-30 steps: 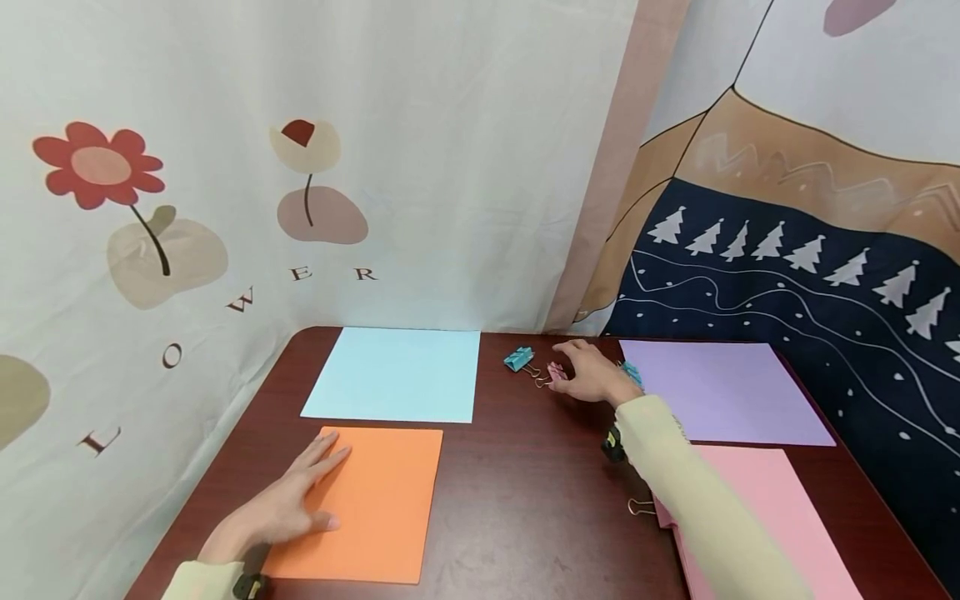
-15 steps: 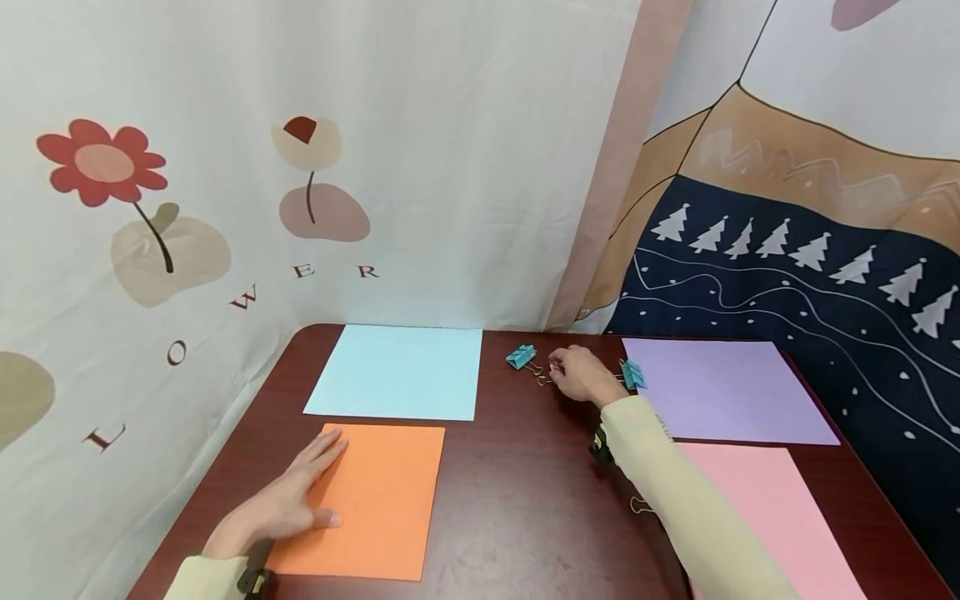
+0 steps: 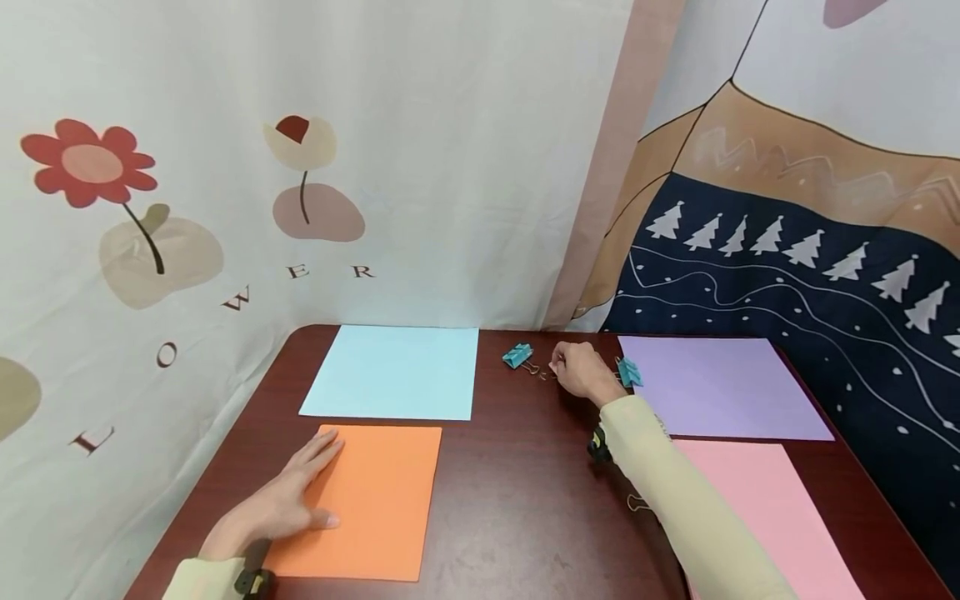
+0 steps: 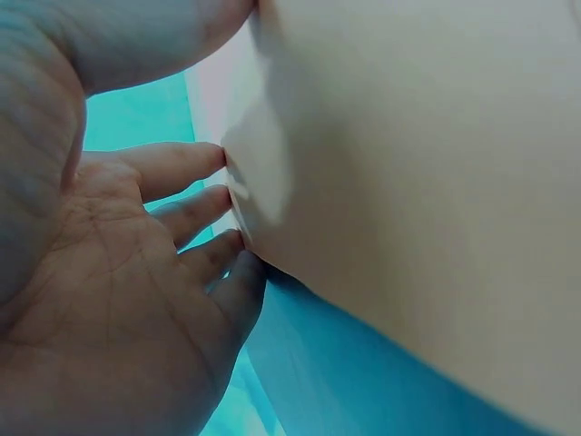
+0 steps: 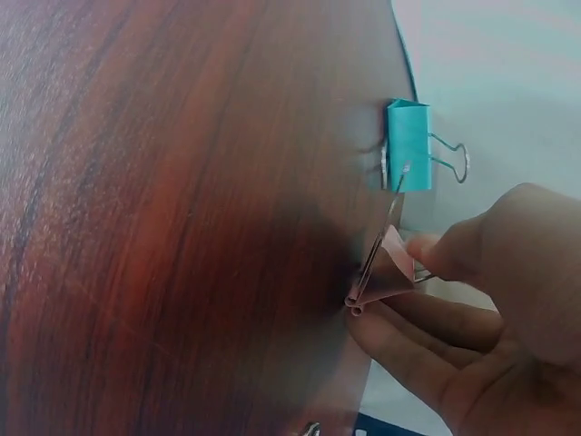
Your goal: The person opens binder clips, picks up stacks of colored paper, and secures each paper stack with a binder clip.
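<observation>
Starting at the left, we see the left hand (image 3: 281,500) lying across the left edge of the orange sheet (image 3: 378,508), its fingers spread and straight, gripping nothing. We judge the sheet light and bendy, easy to slide or crease, so a flat palm or a light hold at its edge should suit it.

Off the sheet's far right corner lies a teal clip (image 3: 517,357), apart from either hand. Just right of that clip, farther from the sheet, the right hand (image 3: 583,372) pinches the pink clip (image 5: 392,271) between thumb and fingers. We expect it to be small, light and stiff, hard to damage, though its smooth body may twist; squeezing at the wire handles would work the spring. Exactly where each fingertip sits is partly hidden from us.

As for change, the left hand and the orange sheet look the same as a second ago. Beyond the sheet's far right corner, the right hand had parted fingers around a visible pink clip; now they have closed on it, and the head view mostly hides it.
</observation>
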Demonstrator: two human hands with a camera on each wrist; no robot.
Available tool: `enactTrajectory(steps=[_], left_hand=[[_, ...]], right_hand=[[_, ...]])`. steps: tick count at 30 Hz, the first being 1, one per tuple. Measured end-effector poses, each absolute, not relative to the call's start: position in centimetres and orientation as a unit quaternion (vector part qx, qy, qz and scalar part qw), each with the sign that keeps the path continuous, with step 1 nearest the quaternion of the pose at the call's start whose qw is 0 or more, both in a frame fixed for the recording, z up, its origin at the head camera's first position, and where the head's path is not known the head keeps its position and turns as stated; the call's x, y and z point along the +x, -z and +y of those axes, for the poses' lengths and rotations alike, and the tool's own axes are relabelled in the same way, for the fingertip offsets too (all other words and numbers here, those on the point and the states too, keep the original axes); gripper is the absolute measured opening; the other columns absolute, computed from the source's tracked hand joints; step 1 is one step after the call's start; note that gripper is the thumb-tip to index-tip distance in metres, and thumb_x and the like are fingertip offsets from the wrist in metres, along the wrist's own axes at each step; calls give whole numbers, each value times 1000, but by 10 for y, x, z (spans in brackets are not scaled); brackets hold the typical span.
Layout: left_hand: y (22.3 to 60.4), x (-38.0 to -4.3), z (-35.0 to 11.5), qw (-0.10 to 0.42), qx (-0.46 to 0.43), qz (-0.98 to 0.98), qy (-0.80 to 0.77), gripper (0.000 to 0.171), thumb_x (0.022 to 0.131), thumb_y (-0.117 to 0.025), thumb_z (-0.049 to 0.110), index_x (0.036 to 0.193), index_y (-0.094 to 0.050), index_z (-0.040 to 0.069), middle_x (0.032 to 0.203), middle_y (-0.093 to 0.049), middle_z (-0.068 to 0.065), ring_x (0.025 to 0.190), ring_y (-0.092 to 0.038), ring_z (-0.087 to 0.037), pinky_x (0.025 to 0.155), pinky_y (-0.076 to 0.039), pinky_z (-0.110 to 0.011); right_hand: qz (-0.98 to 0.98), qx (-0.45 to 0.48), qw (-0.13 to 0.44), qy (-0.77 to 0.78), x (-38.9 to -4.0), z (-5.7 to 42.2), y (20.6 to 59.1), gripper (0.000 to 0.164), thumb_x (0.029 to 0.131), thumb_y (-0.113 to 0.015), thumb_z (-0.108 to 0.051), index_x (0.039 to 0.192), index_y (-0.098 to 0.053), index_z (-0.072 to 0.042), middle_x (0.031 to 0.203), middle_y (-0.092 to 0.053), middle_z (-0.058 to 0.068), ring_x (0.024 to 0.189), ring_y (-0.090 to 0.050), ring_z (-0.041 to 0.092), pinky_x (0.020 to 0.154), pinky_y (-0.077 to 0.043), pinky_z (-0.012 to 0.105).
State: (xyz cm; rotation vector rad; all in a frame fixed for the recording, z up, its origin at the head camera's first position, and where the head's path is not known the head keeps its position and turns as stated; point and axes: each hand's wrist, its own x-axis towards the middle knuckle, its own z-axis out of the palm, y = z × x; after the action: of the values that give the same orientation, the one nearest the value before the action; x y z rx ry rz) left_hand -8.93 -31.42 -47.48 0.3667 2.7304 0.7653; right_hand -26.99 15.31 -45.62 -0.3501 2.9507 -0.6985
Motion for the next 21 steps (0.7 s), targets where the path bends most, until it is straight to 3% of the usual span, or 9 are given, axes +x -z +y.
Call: enactTrajectory(steps=[4,10,13,16,21], left_hand=[[475,-89,-315,136,128,946,-266,111,71,-90,42,159,-34,4,169,-19,-20,153,-16,-52,107,-43,-55],[476,-89,-316,138,126,938,-293,112,70,-91,38,159,-32,2,169,-16,-23,152,-11,-56,109,-36,-69],[476,-89,-316,142,126,934,-302,113,71,-91,36,160,-31,2,169,-15,-23,153,-9,-56,109,-34,-71],[475,-90,-316,139,127,937,-295,112,71,-91,37,160,-31,4,170,-15,-21,153,-10,-55,109,-37,-67],[475,-90,-317,142,127,942,-277,110,72,-90,40,160,-32,6,170,-17,-18,154,-14,-51,108,-44,-47]], right_hand=[[959,-106,45,258,-269,157,453,16,100,-53,-11,99,-67,-4,96,-69,12,77,-60,21,74,-52,34],[927,-64,93,358,-267,161,452,27,102,-43,-9,111,-66,2,96,-65,19,73,-68,25,66,-62,33],[908,-36,103,404,-267,161,455,30,104,-42,-12,114,-67,2,105,-67,20,80,-70,23,73,-63,33],[850,6,140,509,-268,161,456,31,104,-40,-9,118,-64,5,108,-66,22,84,-73,23,77,-63,35],[715,81,201,664,-270,162,455,34,106,-36,-13,122,-57,8,96,-66,15,79,-76,24,74,-64,36]])
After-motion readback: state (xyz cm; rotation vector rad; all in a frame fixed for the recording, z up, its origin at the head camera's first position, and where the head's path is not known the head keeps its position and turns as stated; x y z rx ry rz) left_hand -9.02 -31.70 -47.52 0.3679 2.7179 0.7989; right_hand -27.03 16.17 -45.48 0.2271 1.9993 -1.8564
